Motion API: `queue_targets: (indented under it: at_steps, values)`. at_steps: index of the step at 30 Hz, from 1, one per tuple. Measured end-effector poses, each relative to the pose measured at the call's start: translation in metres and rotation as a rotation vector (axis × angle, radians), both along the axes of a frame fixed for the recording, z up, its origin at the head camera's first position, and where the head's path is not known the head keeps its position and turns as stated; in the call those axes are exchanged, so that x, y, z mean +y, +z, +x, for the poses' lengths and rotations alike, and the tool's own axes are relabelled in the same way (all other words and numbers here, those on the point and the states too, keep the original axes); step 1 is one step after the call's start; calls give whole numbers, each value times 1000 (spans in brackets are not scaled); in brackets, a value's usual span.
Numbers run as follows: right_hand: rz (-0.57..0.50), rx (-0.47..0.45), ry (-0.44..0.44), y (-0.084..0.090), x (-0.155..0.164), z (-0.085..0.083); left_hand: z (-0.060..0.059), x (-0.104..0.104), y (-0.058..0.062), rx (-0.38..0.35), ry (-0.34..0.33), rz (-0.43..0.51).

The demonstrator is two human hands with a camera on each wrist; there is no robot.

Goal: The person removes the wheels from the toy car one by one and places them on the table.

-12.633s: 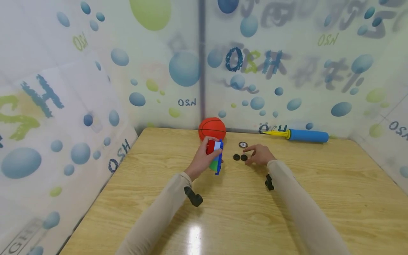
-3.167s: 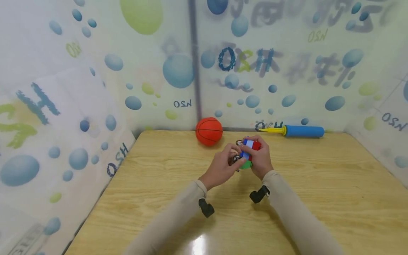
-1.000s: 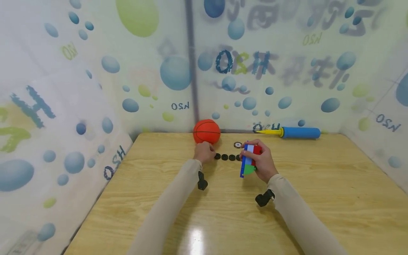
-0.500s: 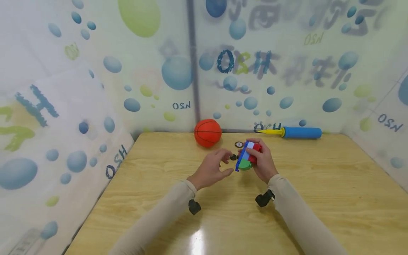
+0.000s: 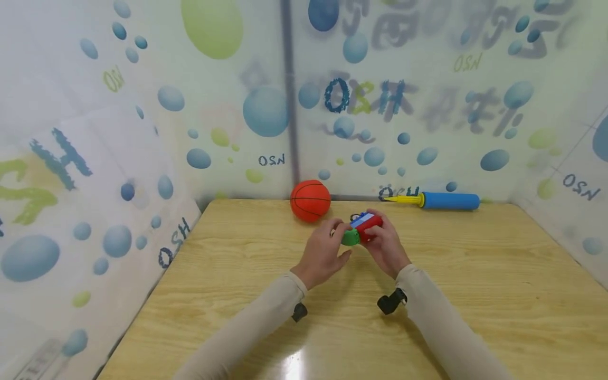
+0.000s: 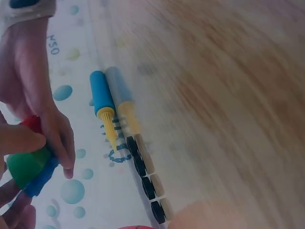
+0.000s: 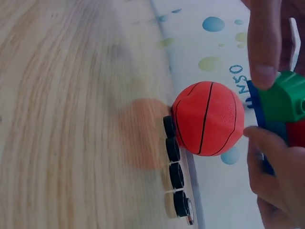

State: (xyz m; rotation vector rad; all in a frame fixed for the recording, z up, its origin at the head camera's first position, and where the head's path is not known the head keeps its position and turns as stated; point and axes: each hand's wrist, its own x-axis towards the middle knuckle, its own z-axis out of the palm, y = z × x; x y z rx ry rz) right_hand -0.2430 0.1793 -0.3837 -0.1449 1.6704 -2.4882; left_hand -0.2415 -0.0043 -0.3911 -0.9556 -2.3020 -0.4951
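Note:
A small block toy (image 5: pixel 364 224) of red, white, blue and green pieces is held up over the table (image 5: pixel 266 274) by both hands. My right hand (image 5: pixel 382 235) grips its red end from the right. My left hand (image 5: pixel 334 238) pinches the green end (image 6: pixel 26 167) from the left, thumb below and fingers above. In the right wrist view a fingertip rests on top of the green piece (image 7: pixel 281 98). Whether my left fingers also hold a small part is hidden. A row of several black wheels (image 7: pixel 174 162) lies on the table beyond the hands, also in the left wrist view (image 6: pixel 143 174).
An orange toy basketball (image 5: pixel 310 200) sits at the table's far edge, just left of the hands. A blue pump with a yellow nozzle (image 5: pixel 442 200) lies along the back wall to the right. Bubble-patterned walls (image 5: pixel 142 158) enclose the table on three sides.
My left hand left the row of wheels and came to the toy's green end. My right hand tipped the toy flatter and lifted it slightly.

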Motion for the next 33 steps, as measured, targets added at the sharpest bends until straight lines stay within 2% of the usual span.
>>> queue_targets:
  at_steps: [3, 6, 8, 11, 14, 17, 20, 23, 27, 33]
  values:
    - [63, 18, 71, 0, 0, 0, -2, -5, 0, 69, 22, 0]
    - [212, 69, 144, -3, 7, -1, -3, -15, 0, 37, -1, 41]
    - [357, 107, 162, -6, 13, -3, -5, -23, -1, -38, -38, 84]
    - [618, 160, 147, -10, 22, -7, -9, -34, -1, -193, -87, 140]
    - [830, 203, 121, -10, 26, -11, -15, -42, -2, -346, -101, 165]
    - [967, 241, 115, -8, 27, -17, -21, -46, -2, -483, -84, 158]
    - [1065, 289, 126, -7, 26, -22, -27, -47, -3, -601, -71, 147]
    - [1134, 335, 156, -10, 25, -28, -33, -46, -6, -686, -62, 134]
    - [1199, 365, 187, -15, 22, -35, -38, -44, -10, -742, -31, 105]
    - [1269, 347, 208, -14, 21, -37, -44, -39, -14, -767, -3, 56]
